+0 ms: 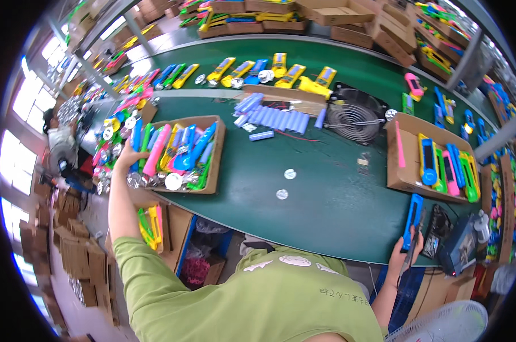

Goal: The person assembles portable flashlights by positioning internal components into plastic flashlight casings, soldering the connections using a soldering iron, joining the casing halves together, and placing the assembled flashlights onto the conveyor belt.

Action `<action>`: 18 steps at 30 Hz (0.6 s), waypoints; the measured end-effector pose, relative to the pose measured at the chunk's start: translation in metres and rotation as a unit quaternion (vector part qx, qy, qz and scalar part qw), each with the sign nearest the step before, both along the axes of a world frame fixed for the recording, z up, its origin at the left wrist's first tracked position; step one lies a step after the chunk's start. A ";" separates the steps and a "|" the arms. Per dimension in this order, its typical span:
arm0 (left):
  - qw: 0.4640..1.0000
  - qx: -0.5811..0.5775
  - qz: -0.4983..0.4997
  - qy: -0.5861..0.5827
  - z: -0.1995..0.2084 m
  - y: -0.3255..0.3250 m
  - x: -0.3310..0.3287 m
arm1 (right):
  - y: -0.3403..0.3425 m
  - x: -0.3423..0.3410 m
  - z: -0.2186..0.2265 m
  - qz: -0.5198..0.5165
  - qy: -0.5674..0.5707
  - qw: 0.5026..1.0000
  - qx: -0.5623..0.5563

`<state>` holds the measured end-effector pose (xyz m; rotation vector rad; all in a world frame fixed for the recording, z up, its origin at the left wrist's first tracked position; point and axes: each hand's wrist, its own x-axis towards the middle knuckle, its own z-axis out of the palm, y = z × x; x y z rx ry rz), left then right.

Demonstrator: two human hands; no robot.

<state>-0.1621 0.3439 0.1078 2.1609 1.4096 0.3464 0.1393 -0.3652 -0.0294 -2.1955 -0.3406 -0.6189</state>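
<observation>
While our right hand (413,248) clasps a blue plastic casing (412,219) and slim dark tool (408,262) over the green bench (326,222), our left hand (131,155), thumb spread, meets a second blue casing (136,134) at a cardboard carton's (215,166) left side, grip untellable; we judge straight lifting tidiest.

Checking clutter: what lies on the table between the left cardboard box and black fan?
In the head view, purple cylinders, many side by side, and a thin red wire lie there.
</observation>
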 end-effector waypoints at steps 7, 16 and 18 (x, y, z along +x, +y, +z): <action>0.862 0.213 -0.026 0.459 0.064 -0.040 0.099 | -0.002 -0.003 0.007 -0.041 0.010 0.994 -0.100; 0.827 0.211 -0.513 -0.096 0.015 -0.169 0.433 | -0.003 -0.008 0.009 -0.066 0.009 0.994 -0.084; 0.835 0.149 -0.527 -0.044 -0.019 -0.169 0.490 | -0.005 -0.008 0.006 -0.060 0.027 0.995 -0.078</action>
